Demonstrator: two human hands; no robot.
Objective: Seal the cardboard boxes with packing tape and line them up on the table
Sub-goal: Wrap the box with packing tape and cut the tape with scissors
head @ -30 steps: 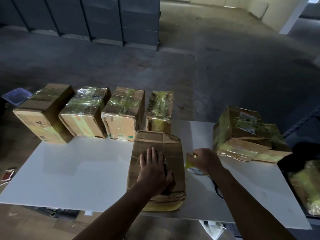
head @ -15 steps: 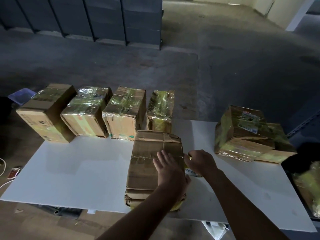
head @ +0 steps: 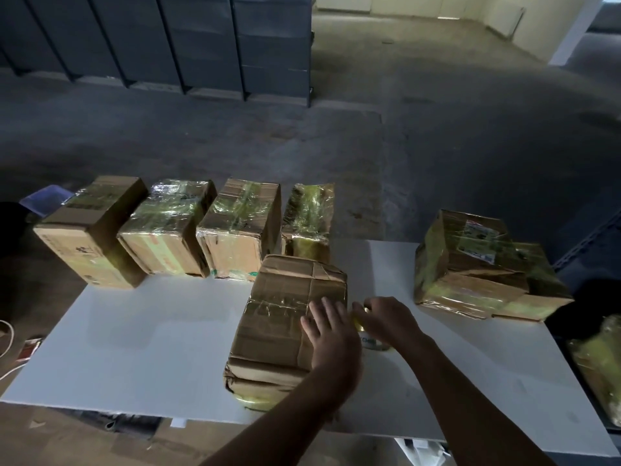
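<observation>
A worn cardboard box (head: 279,317) lies on the white table (head: 141,348) in front of me, with a strip of clear tape across its top. My left hand (head: 331,341) rests flat on the box's right side, fingers straight. Just right of the box, my right hand (head: 386,319) grips a roll of packing tape (head: 369,341), mostly hidden under the hand. Several taped boxes stand in a row along the table's far edge, from the leftmost box (head: 90,230) to the small wrapped box (head: 307,223).
A pile of taped boxes (head: 484,267) sits at the table's right. Another wrapped parcel (head: 601,364) lies off the table's right edge. Grey shelving units (head: 168,38) stand across the concrete floor. A blue tub (head: 43,198) sits on the floor at left.
My left hand slid from the middle of the box top to its right side. My right hand with the tape roll shifted slightly closer to the box.
</observation>
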